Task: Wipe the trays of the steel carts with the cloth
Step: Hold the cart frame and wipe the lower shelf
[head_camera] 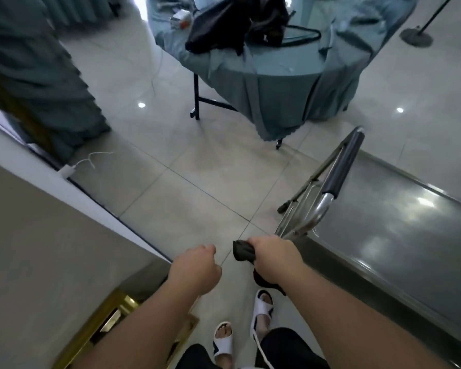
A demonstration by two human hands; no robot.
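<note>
Two white slide sandals (261, 307) are seen nearest, on the grey tiled floor (192, 177). A dark crumpled cloth (243, 253) is gripped by the right hand (274, 258) just beside the near corner of one steel cart tray (399, 222). The left hand (197, 267) is curled, holding nothing. No writing can be read. Farther off, one teal-draped round table (290, 73) is seen.

bare forearms without sleeves, black shorts (290, 347), white open-toed slide sandals (262, 306) on both feet
</note>
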